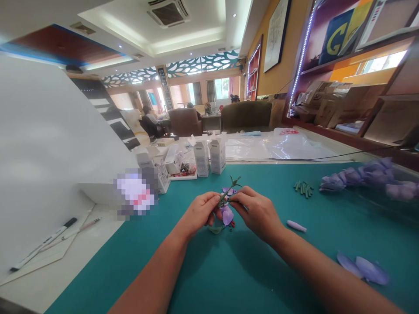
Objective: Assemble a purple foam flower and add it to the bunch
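Observation:
My left hand [205, 208] is closed around an artificial flower, its green stem [231, 188] slanting up to the right above the fingers. A purple petal [227, 215] hangs below the pinch. Beside it my right hand [258, 211] has thumb and forefinger pressed together at the stem's right side; what lies between those fingertips is too small to make out. Under the hands, a clear greenish piece [216, 229] and small red bits [232, 224] show on the green mat [209, 270]. More purple petals [368, 268] lie near my right forearm.
Short green pieces [303, 189], a pale purple tapered piece [296, 226] and purple flowers [356, 176] lie to the right. White boxes [201, 159] stand at the mat's back edge. A white panel [59, 144] rises at left, near a marker [42, 246]. People sit farther back.

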